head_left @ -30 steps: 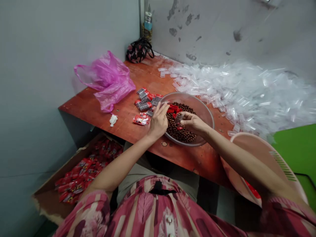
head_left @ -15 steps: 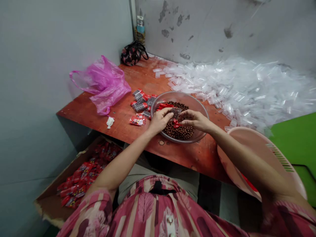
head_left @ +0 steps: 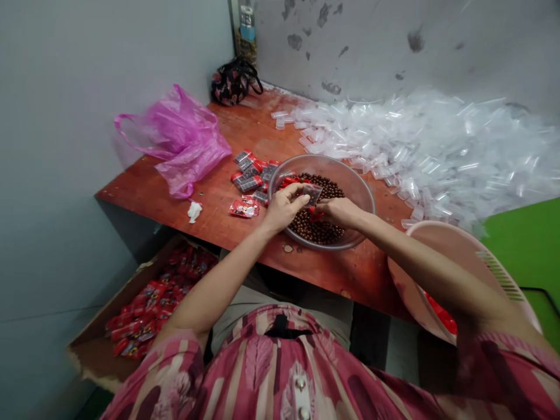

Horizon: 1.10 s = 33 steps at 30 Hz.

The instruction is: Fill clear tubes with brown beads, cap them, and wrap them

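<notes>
A clear plastic bowl (head_left: 366,219) on the red table holds many small brown balls (head_left: 321,228) and some red pieces. Over the bowl, my left hand (head_left: 285,204) grips a small clear case (head_left: 313,194) with dark contents between thumb and fingers. My right hand (head_left: 339,211) is low in the bowl beside the case, its fingers drawn together at a red piece (head_left: 315,214). Left of the bowl lie several filled cases with red ends (head_left: 250,182) and a red printed packet (head_left: 244,207).
Clear empty cases (head_left: 420,151) are heaped at the back right. A pink bag (head_left: 188,143) and dark pouch (head_left: 231,83) lie left. A pink basket (head_left: 468,251) stands right, near a green board (head_left: 525,239). Below left, a carton (head_left: 98,353) holds red packets.
My right hand has closed its fingers and reached down to the red piece. My left hand still holds the case, now tilted differently. The view has shifted slightly.
</notes>
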Each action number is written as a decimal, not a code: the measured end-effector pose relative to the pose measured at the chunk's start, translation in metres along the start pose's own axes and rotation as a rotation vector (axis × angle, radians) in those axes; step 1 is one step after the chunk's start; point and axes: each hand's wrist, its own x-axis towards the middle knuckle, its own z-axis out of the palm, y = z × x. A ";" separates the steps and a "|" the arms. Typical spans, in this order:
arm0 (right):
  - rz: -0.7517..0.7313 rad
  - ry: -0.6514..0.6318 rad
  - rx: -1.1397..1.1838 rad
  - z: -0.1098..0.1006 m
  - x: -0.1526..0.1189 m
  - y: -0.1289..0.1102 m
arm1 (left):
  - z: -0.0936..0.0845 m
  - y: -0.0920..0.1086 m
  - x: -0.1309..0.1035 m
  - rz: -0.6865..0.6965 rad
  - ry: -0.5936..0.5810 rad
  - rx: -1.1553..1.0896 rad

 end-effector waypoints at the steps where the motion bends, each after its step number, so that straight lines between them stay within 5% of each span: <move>1: -0.034 -0.007 -0.029 0.001 0.002 -0.003 | 0.000 0.001 0.000 -0.011 -0.014 -0.048; 8: -0.048 0.062 -0.029 0.013 0.009 -0.009 | 0.000 0.000 -0.001 -0.045 -0.029 -0.124; 12: 0.148 0.169 0.343 0.011 0.002 0.003 | -0.001 0.001 -0.003 -0.022 -0.049 -0.050; 16: 0.261 0.411 0.866 -0.002 -0.007 0.009 | -0.003 0.005 -0.003 -0.008 -0.121 -0.008; 20: 0.226 0.576 0.786 -0.024 -0.018 -0.010 | -0.004 0.004 -0.002 -0.005 -0.128 0.030; 25: 0.106 0.551 0.875 -0.040 -0.030 -0.028 | -0.003 0.000 -0.001 -0.016 -0.081 -0.032; 30: 0.140 0.457 1.342 -0.031 -0.028 -0.015 | -0.002 0.005 -0.005 0.045 -0.128 0.071; 33: 0.156 0.433 1.399 -0.027 -0.026 -0.009 | -0.001 0.009 -0.007 0.068 -0.125 0.124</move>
